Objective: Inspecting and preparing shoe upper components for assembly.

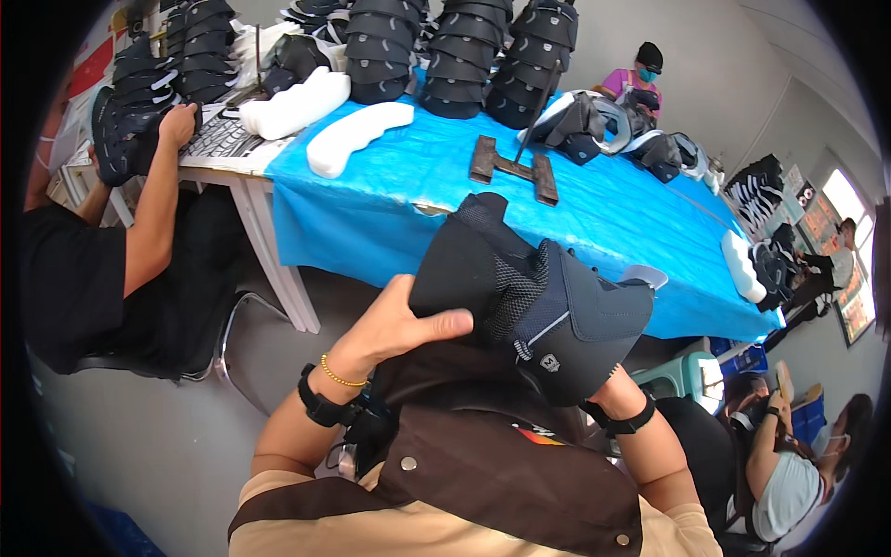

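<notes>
In front of my chest is a black padded fabric-and-mesh piece (594, 311) with a shield-shaped badge and a small grey tab; its exact kind I cannot tell. At its left end, my left hand (408, 325) grips a smooth black flap, thumb on the near face and fingers mostly behind. My right hand (617, 395) holds the lower right side, its fingers largely hidden by the fabric. The piece is tilted, just off the near edge of the table (362, 218) with its blue cover. Beyond it on the table stands a rusty metal H-shaped tool (513, 169) with an upright rod.
White curved foam pieces (357, 139) lie on the table's left. Tall stacks of black curved pieces (379, 56) stand behind; grey-black padded items (580, 121) sit farther right. A co-worker (74, 269) handles a dark piece at left. Others sit at right, near a green stool (687, 376).
</notes>
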Action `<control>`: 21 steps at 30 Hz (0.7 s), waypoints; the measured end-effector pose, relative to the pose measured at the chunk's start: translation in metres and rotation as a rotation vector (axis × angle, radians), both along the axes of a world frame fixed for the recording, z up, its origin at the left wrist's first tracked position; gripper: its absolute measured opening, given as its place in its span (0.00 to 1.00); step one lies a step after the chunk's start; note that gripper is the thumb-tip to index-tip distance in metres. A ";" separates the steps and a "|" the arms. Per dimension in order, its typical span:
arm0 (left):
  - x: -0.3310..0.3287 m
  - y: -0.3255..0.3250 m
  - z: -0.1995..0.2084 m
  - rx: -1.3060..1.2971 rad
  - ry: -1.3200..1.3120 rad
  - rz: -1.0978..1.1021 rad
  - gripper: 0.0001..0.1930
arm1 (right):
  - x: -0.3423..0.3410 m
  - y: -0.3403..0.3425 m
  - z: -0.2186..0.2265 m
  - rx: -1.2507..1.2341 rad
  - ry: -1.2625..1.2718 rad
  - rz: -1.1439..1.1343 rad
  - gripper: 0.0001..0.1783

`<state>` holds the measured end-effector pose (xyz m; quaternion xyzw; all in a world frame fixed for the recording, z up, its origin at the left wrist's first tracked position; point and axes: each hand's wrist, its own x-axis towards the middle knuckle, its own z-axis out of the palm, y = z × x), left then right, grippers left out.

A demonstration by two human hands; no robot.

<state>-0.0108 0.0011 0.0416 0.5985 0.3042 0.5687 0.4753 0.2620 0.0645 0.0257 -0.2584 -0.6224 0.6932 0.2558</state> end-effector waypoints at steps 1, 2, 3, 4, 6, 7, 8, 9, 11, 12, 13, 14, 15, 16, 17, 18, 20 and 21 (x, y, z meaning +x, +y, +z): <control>0.006 0.001 0.007 -0.038 0.060 0.124 0.21 | 0.002 0.002 0.001 0.005 -0.006 -0.008 0.28; 0.012 0.004 0.001 -0.046 0.038 0.177 0.21 | 0.003 0.000 0.000 0.002 -0.010 -0.011 0.28; 0.016 0.009 -0.006 -0.056 0.017 0.232 0.23 | 0.005 -0.002 0.000 0.004 -0.015 -0.014 0.28; 0.017 0.011 -0.009 -0.059 0.010 0.233 0.23 | 0.005 -0.002 0.001 0.003 -0.017 -0.014 0.28; 0.023 0.012 -0.015 -0.057 0.233 0.410 0.29 | 0.006 -0.005 -0.001 0.003 -0.019 -0.019 0.29; 0.028 0.013 -0.018 -0.065 0.227 0.409 0.29 | 0.005 -0.006 -0.003 0.000 -0.015 -0.025 0.29; 0.034 0.016 -0.018 -0.029 0.190 0.470 0.30 | 0.003 -0.008 -0.005 -0.008 -0.006 -0.031 0.29; 0.038 0.018 -0.020 0.005 0.153 0.532 0.31 | 0.001 -0.009 -0.008 -0.015 0.003 -0.037 0.29; 0.041 0.024 -0.022 -0.054 0.221 0.547 0.29 | -0.003 -0.010 -0.010 -0.058 0.055 -0.029 0.29; 0.046 0.026 -0.020 -0.006 0.176 0.567 0.27 | -0.005 -0.011 -0.011 -0.096 0.094 -0.014 0.29; 0.050 0.027 -0.016 0.043 0.131 0.588 0.26 | -0.008 -0.010 -0.012 -0.153 0.161 0.051 0.29; 0.050 0.023 -0.003 0.062 0.173 0.582 0.23 | -0.007 -0.011 -0.015 -0.162 0.157 0.053 0.29; 0.051 0.026 -0.004 0.052 0.172 0.585 0.23 | -0.005 -0.010 -0.021 -0.118 0.133 0.028 0.28; 0.052 0.030 -0.007 0.097 0.246 0.614 0.23 | -0.003 -0.010 -0.027 -0.073 0.108 0.003 0.28; 0.051 0.036 -0.008 0.147 0.322 0.648 0.23 | -0.004 -0.008 -0.029 -0.023 0.086 -0.016 0.27; 0.051 0.041 -0.009 0.247 0.344 0.675 0.22 | -0.005 -0.009 -0.024 0.040 0.102 -0.014 0.27; 0.051 0.048 -0.009 0.289 0.408 0.714 0.21 | -0.006 -0.007 -0.023 -0.018 0.135 -0.010 0.27; 0.051 0.050 -0.010 0.336 0.471 0.744 0.20 | -0.009 -0.009 -0.019 -0.074 0.169 -0.014 0.28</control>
